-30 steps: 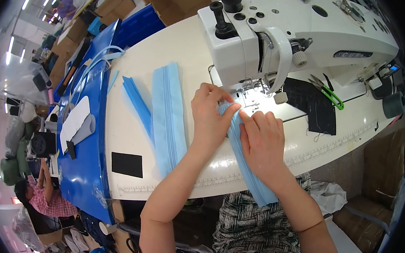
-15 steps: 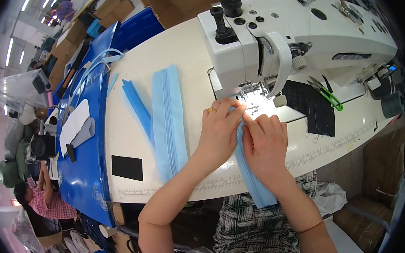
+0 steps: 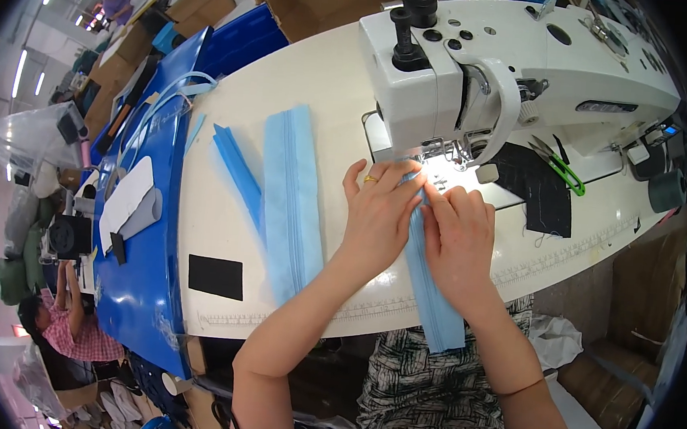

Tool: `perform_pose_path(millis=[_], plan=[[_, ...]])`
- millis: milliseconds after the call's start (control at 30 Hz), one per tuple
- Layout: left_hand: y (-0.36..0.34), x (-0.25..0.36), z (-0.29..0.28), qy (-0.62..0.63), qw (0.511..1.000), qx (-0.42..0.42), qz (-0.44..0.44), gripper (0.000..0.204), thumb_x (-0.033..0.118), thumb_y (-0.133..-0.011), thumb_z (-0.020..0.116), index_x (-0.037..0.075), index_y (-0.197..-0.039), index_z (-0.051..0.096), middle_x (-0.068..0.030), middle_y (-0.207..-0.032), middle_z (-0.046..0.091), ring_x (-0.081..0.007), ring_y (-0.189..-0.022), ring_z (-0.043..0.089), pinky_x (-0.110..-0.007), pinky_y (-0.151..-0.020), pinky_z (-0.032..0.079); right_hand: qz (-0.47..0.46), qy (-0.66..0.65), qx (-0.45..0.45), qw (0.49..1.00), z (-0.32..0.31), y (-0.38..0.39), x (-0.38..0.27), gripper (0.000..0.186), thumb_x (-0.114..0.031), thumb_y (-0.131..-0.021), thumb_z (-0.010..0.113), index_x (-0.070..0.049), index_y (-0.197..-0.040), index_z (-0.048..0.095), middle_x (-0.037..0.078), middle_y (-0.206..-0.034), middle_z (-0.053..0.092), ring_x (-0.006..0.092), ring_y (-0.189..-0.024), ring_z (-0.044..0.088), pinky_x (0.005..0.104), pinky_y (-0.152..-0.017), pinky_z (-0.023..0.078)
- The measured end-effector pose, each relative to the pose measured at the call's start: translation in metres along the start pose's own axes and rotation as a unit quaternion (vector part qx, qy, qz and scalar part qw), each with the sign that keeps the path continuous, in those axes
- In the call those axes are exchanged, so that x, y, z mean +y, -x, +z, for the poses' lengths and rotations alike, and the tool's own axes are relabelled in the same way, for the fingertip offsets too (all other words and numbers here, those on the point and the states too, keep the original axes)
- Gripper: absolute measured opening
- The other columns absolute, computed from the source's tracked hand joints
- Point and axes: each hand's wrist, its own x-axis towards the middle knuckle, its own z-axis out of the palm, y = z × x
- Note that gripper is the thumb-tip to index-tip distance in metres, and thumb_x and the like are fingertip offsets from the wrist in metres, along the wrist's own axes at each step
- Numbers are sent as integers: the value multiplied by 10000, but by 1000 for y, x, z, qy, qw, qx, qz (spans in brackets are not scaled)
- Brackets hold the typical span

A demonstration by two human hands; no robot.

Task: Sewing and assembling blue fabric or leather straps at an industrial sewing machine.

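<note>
A light blue zipper strip (image 3: 432,302) runs from under the lit presser foot of a white sewing machine (image 3: 417,99) down over the table's front edge. My left hand (image 3: 382,209), a ring on one finger, is closed at the strip's left side, thumb and fingertips pressing it close to the presser foot; its outer finger sticks out to the left. On the strip's other side my right hand (image 3: 461,232) is closed, pinching it with thumb and forefinger, the other fingers curled. The fingers hide the strip's top end. Left of my hands lies a wider light blue zipper piece (image 3: 289,202).
Beside the wider piece is a folded darker blue strip (image 3: 238,170). A black rectangle (image 3: 216,277) lies near the front edge. Right of the needle are black fabric (image 3: 538,198) and green-handled thread snips (image 3: 568,176). A blue table (image 3: 141,279) adjoins on the left; a person (image 3: 76,327) sits beyond.
The whole view has shifted slightly, the machine now sitting further right. My left hand's outer finger has spread away from the others. Both hands stay on the strip by the presser foot.
</note>
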Motion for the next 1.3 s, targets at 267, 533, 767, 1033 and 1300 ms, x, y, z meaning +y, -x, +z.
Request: perform_pose_path(millis=[267,533,767,1033,1300], plan=[[1,-3,3,-1,1000,8,-7,219,70,-872,612,83,-1079,684,-38,-1172,605,-224,-1140,528,-473,-1068,231,-6,-11,-7,1000,2,0,1,292,-120,-858,615,-41,-1139,628,40,-865,499,209,-847,485,368,-752,373],[-1,-5,3,13,1000,20,2,206,74,-870,610,81,-1061,686,-44,-1151,617,-231,-1116,528,-500,-1046,252,-12,-19,-13,1000,0,0,3,306,-111,-858,611,-30,-1153,617,46,-881,497,216,-861,481,374,-761,371],[-3,-7,2,8,1000,19,0,195,88,-873,614,80,-1047,702,-36,-1154,626,-228,-1120,525,-496,-1049,254,-15,-26,-20,999,-3,-1,2,309,-111,-876,600,-20,-1171,618,53,-878,501,216,-861,483,367,-770,368],[-4,-8,3,-8,1000,30,1,189,130,-859,652,109,-1027,735,-16,-1137,654,-222,-1101,542,-406,-1039,277,-17,-19,-30,999,-4,-1,3,313,-111,-894,590,-12,-1190,618,56,-869,504,216,-847,485,362,-788,372],[-5,-5,2,-14,999,29,7,181,123,-865,646,131,-1019,741,-31,-1166,645,-251,-1129,522,-420,-1043,287,-28,-57,-20,998,-24,16,3,368,-123,-876,590,-5,-1224,574,80,-904,529,252,-843,492,394,-774,372]])
